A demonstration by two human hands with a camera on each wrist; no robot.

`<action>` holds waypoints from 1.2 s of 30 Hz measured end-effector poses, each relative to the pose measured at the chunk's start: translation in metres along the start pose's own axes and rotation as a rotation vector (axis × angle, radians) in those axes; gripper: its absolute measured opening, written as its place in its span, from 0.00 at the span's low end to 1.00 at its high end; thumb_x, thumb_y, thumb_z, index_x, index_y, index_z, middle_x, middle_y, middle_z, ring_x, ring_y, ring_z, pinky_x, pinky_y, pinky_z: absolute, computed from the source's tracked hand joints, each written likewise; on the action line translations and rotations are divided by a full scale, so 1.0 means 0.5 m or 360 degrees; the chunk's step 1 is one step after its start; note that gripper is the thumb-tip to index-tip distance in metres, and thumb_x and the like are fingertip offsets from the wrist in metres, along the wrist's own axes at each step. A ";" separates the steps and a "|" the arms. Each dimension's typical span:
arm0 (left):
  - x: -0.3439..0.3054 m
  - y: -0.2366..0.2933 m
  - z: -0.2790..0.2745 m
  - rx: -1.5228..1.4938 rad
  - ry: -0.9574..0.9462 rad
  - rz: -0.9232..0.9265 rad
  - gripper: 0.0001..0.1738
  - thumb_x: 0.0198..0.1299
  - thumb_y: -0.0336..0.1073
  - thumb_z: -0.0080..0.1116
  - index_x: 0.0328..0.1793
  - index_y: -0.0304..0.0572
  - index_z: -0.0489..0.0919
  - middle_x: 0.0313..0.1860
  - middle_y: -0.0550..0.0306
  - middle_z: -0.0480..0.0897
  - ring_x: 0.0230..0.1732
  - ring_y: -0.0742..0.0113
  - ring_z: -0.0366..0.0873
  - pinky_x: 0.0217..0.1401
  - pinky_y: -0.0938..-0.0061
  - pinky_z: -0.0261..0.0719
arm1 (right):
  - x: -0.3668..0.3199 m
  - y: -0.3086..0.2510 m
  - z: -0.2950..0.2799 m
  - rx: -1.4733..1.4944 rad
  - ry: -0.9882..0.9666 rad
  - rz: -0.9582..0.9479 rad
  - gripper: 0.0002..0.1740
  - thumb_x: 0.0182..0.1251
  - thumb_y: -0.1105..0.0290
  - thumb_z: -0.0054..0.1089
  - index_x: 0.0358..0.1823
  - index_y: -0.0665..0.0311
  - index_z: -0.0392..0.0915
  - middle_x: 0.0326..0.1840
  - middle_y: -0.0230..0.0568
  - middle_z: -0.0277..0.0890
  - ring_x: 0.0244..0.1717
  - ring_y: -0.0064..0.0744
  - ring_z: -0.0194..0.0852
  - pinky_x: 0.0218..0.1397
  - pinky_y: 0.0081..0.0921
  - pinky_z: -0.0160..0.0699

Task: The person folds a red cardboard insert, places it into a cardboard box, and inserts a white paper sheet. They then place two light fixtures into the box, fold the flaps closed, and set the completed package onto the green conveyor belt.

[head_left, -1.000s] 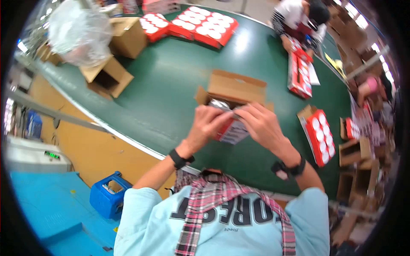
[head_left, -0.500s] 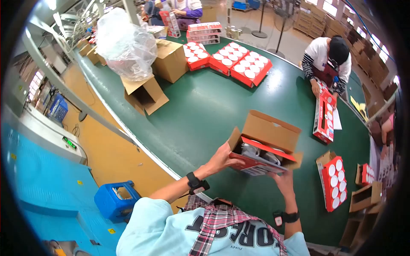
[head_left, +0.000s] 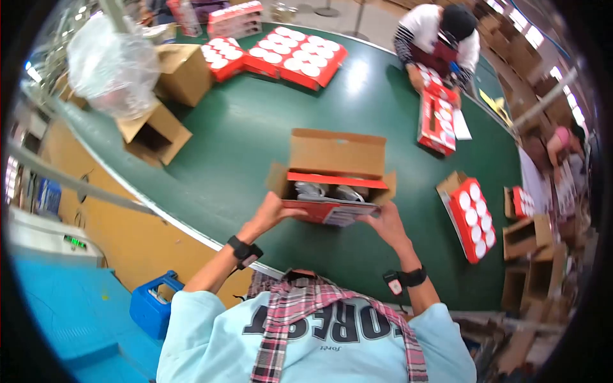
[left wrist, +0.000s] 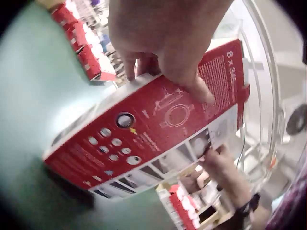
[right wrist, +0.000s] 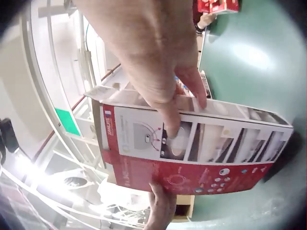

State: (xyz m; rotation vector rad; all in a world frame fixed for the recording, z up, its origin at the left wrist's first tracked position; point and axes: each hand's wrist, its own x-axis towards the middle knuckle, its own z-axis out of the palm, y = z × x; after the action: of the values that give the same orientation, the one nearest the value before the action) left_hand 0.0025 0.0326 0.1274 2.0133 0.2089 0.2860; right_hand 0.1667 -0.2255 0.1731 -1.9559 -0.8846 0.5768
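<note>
A red and white printed cardboard box (head_left: 319, 212) with its brown lid flap (head_left: 338, 153) raised is in front of me, above the green tabletop. Inside it lie silvery, plastic-wrapped items (head_left: 311, 189), partly hidden by a red inner edge. My left hand (head_left: 268, 216) grips the box's left end; in the left wrist view its thumb (left wrist: 204, 91) lies on the red printed face. At the other end my right hand (head_left: 386, 225) grips the box, and the right wrist view shows its thumb (right wrist: 171, 125) against the white picture panel. Fingers on the far sides are mostly hidden.
Red boxes with white discs (head_left: 297, 54) stand at the back of the green table (head_left: 242, 140), and another (head_left: 472, 220) lies at right. Open brown cartons (head_left: 159, 134) and a clear plastic bag (head_left: 112, 64) are at left. Another person (head_left: 440, 38) handles a box across the table.
My hands went from together at the box's near top edge to gripping its two ends. Since half a second ago, the box has turned squarer to me. The head view has shifted too.
</note>
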 end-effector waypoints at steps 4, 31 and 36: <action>-0.004 -0.010 -0.002 -0.0140 -0.0361 -0.0162 0.22 0.49 0.41 0.71 0.48 0.37 0.82 0.52 0.49 0.80 0.53 0.59 0.76 0.60 0.66 0.69 | -0.002 0.037 0.037 0.0058 0.0000 -0.0046 0.33 0.49 0.69 0.70 0.57 0.69 0.67 0.52 0.49 0.75 0.53 0.40 0.74 0.58 0.35 0.71; 0.177 0.236 -0.147 0.0713 -0.0073 -0.0032 0.48 0.45 0.45 0.73 0.72 0.45 0.61 0.61 0.43 0.68 0.44 0.59 0.78 0.45 0.70 0.79 | 0.037 -0.052 0.024 0.1675 0.0251 -0.0174 0.31 0.71 0.56 0.45 0.69 0.68 0.57 0.62 0.37 0.64 0.65 0.28 0.58 0.69 0.26 0.51; 0.222 0.225 -0.158 0.0086 -0.0583 -0.0548 0.47 0.47 0.55 0.70 0.69 0.37 0.65 0.47 0.54 0.77 0.39 0.73 0.74 0.34 0.79 0.72 | 0.062 -0.053 0.033 0.1354 0.0179 -0.0073 0.28 0.63 0.62 0.59 0.61 0.69 0.66 0.55 0.37 0.71 0.56 0.25 0.67 0.60 0.23 0.63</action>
State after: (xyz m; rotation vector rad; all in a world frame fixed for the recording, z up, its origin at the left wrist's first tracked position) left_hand 0.0881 0.0810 0.2743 2.0014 0.3271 -0.3068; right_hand 0.1657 -0.1836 0.1863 -1.1762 -0.4836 0.6671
